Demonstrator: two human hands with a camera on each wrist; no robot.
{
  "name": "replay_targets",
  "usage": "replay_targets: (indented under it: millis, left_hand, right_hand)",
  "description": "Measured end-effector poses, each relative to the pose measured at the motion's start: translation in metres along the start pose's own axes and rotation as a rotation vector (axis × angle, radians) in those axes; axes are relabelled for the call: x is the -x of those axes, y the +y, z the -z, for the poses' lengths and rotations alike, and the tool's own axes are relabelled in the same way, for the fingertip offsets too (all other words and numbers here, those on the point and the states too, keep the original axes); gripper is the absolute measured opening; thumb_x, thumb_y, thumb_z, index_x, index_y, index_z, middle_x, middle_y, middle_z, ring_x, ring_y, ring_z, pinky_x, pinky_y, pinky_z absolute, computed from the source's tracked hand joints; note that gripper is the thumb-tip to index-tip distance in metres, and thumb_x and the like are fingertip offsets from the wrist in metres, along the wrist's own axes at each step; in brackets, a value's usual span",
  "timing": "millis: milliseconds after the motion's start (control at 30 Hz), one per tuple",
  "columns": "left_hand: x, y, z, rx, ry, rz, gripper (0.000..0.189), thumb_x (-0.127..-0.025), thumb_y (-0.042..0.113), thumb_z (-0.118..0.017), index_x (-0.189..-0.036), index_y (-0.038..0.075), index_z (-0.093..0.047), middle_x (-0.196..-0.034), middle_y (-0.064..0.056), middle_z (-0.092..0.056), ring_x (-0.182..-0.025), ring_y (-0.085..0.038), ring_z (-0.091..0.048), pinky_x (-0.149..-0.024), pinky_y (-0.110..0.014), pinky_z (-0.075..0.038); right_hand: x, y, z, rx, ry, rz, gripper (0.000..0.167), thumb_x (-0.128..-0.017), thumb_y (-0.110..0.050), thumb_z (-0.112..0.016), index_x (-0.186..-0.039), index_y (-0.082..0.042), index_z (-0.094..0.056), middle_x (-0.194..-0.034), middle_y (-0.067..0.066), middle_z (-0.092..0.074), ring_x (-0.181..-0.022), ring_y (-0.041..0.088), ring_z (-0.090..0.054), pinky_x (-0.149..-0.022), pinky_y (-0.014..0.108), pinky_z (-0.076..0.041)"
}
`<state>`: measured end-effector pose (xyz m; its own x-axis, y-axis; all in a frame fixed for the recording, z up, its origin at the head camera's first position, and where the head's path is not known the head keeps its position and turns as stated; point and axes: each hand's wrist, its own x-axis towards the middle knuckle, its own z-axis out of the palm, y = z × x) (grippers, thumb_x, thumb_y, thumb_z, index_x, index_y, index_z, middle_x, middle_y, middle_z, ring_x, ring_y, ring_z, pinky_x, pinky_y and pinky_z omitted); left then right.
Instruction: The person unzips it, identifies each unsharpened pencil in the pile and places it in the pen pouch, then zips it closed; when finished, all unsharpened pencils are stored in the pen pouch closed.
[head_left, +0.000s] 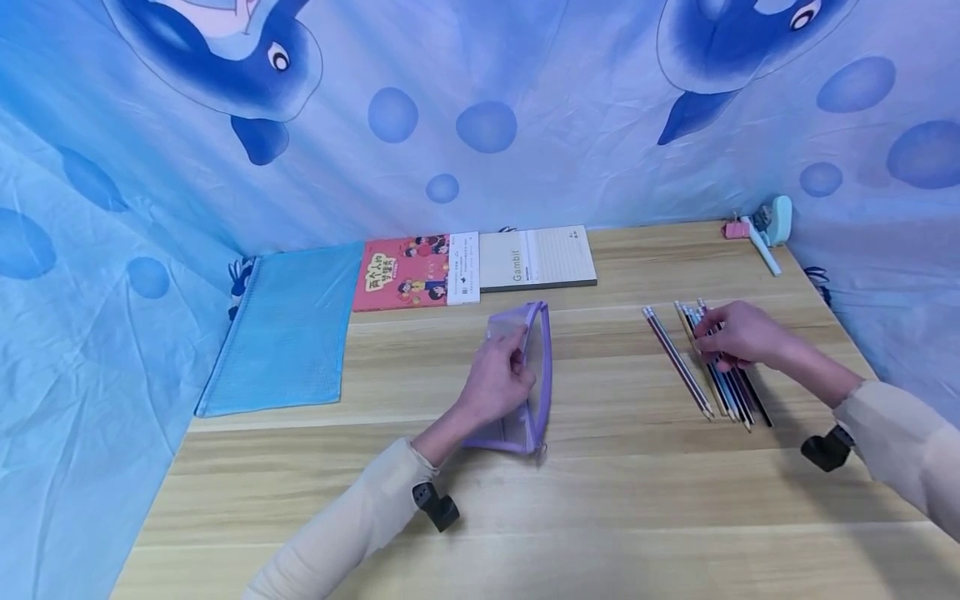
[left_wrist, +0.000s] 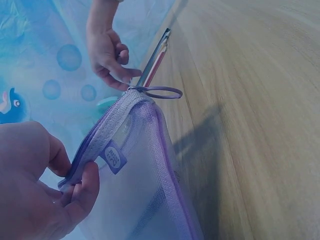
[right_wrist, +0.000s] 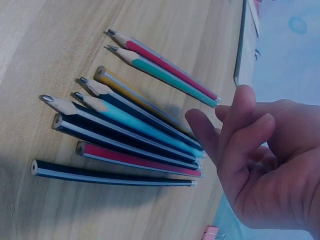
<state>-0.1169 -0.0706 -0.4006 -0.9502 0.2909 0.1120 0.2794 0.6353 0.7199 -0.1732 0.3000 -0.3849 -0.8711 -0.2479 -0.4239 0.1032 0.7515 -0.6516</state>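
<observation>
Left hand (head_left: 498,379) grips the top edge of a purple mesh pouch (head_left: 528,392), thumb and fingers pinched on the zipper band, holding it upright on edge at table (head_left: 600,517) centre. Pouch: translucent lilac mesh, purple zipper tape, small fabric label (left_wrist: 113,156) below the zip, ring pull (left_wrist: 159,92) at its far end.

Right hand (head_left: 738,335) sits over the far ends of a row of pencils (head_left: 712,367), right of the pouch and well apart from it. Fingers loosely curled, nothing clamped in the wrist view; contact with the pencils can't be told. Pencils lie side by side, tips pointing near: striped bodies in red, teal, yellow, light blue, dark navy, two set slightly left of the rest.

Far edge: blue mesh folder (head_left: 288,329) left, red booklet (head_left: 412,271), Gambit notepad (head_left: 536,258), teal gadget with a pink clip (head_left: 765,227) at the far right corner.
</observation>
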Motion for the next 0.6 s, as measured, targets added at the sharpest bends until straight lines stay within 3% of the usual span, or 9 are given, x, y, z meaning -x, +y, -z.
replay_targets:
  millis: [433, 600]
  left_hand:
    - [0.001, 0.000, -0.001, 0.006, -0.003, 0.002, 0.071, -0.077, -0.003, -0.065, -0.145, -0.007, -0.045, -0.088, -0.005, -0.053, -0.076, -0.017, -0.051, -0.062, -0.025, -0.048]
    - [0.002, -0.002, -0.001, 0.004, 0.005, -0.001, 0.071, -0.076, -0.003, -0.065, -0.144, -0.008, -0.046, -0.087, -0.005, -0.054, -0.077, -0.017, -0.051, -0.063, -0.026, -0.048]
  right_hand:
    - [-0.007, 0.004, -0.008, 0.084, 0.068, 0.021, 0.023, -0.087, -0.008, -0.066, -0.100, 0.009, -0.059, -0.061, 0.004, -0.059, -0.052, 0.017, -0.062, -0.046, 0.029, -0.050]
    - [-0.011, 0.002, -0.012, 0.212, 0.087, 0.057, 0.019, -0.084, -0.008, -0.065, -0.094, 0.007, -0.059, -0.060, 0.004, -0.059, -0.052, 0.017, -0.061, -0.048, 0.032, -0.050]
